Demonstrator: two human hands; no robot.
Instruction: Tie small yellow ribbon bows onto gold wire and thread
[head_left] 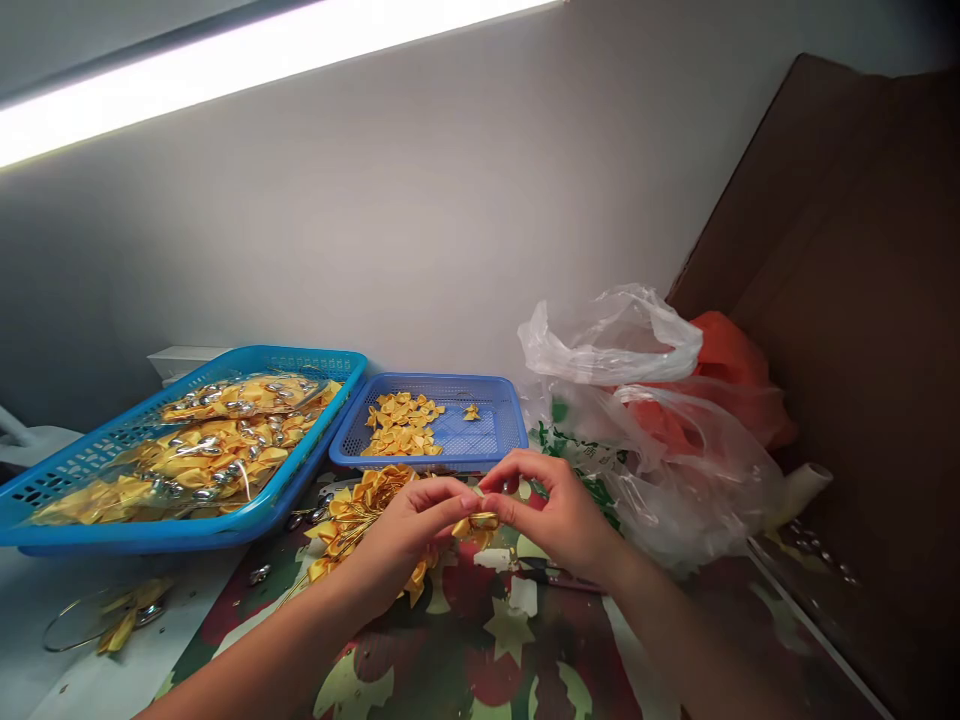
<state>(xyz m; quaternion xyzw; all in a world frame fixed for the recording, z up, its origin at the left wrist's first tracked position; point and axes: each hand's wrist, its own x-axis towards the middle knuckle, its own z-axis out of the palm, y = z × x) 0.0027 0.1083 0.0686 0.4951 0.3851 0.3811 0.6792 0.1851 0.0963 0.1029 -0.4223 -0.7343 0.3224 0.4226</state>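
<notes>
My left hand [416,535] and my right hand [551,510] meet above the front of the table, fingertips pinched together. Between them is a gold ribbon bow [478,527], partly covered by the fingers. Behind and beside my left hand lies a pile of gold bows with thin gold cords [360,505]. Beyond the hands, a small blue basket [491,462] holds loose gold bows [405,425], with a single bow [471,412] apart on its right side.
At left, a larger blue basket [247,522] carries clear bags of gold bows with silver bells [217,440]. One looped bow with a bell [127,615] lies at front left. Crumpled plastic bags [660,470] and a cardboard panel [847,300] stand at right. The tablecloth [450,660] is patterned.
</notes>
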